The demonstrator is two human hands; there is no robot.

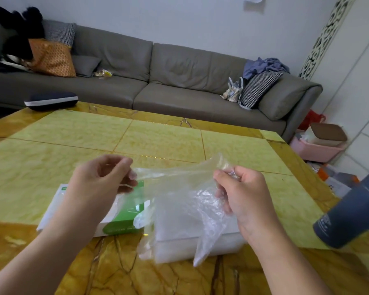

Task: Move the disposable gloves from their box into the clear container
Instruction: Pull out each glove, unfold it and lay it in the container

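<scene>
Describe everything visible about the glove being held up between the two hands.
The disposable glove is thin, clear, crinkled plastic film. The left hand pinches one edge and the right hand grips the other, stretching its top taut above the table. Its fingers hang limp, draping in front of the green-and-white box and the clear container.

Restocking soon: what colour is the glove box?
White with a green end, seen in the head view: glove box.
</scene>
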